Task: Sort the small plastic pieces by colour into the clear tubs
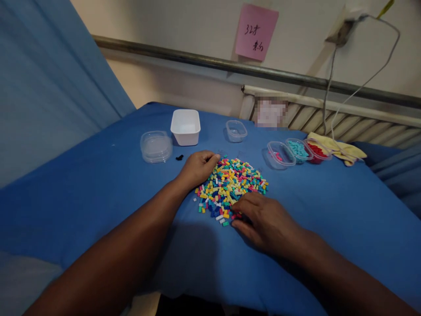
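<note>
A heap of small building bricks [230,180] in yellow, white, teal, blue and pink lies on the blue cloth. At the heap's left edge rests my left hand [199,169], its fingers curled in and the thumb lying along them; whatever it may hold is hidden. My right hand [266,217] reaches into the near right side of the heap. Its thumb and index finger are apart, with loose pink bricks between and beneath them. Single bricks have strayed to the heap's near and left edges.
Behind the heap stand a white tub [186,131] and a clear container [236,131]. Clear lids [156,147] and a black object [179,157] lie left. At right are containers with pink bricks [278,156], turquoise bricks [298,149] and red bricks [317,151], beside a yellow cloth [342,149].
</note>
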A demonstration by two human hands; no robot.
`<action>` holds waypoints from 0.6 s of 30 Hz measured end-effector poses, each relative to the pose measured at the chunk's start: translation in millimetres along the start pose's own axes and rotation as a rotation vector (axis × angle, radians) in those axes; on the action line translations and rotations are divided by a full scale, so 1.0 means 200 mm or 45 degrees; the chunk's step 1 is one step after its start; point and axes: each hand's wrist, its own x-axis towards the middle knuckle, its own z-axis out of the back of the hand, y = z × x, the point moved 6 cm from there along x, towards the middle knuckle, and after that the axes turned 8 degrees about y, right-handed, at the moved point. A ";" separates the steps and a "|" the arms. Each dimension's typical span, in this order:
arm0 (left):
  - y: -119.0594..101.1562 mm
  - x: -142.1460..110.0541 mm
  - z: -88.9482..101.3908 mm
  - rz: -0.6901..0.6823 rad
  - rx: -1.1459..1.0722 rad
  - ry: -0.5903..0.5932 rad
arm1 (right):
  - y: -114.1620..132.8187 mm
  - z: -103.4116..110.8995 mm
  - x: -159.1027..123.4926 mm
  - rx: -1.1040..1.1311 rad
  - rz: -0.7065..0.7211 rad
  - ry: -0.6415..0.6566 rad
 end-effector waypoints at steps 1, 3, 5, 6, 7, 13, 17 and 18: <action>0.00 0.00 0.00 0.004 0.005 -0.001 | 0.01 0.00 0.00 -0.008 -0.003 -0.003; 0.00 0.00 0.00 0.012 0.014 -0.005 | 0.02 0.00 0.01 -0.023 -0.013 -0.017; 0.00 0.00 0.00 0.010 0.014 -0.005 | 0.03 -0.01 0.01 -0.018 -0.036 -0.026; 0.00 0.00 0.00 0.005 0.014 -0.003 | 0.02 -0.02 0.02 -0.008 -0.047 -0.025; 0.00 0.00 0.00 0.000 0.013 0.003 | 0.02 -0.02 0.02 0.002 -0.055 -0.021; 0.00 0.00 0.00 -0.006 -0.001 0.003 | 0.01 -0.04 0.01 0.026 -0.064 0.028; 0.00 -0.01 0.00 0.000 -0.004 -0.005 | 0.02 -0.03 0.00 0.033 -0.052 0.013; 0.00 -0.01 0.00 0.000 -0.004 -0.006 | 0.03 -0.02 0.00 0.038 -0.035 0.012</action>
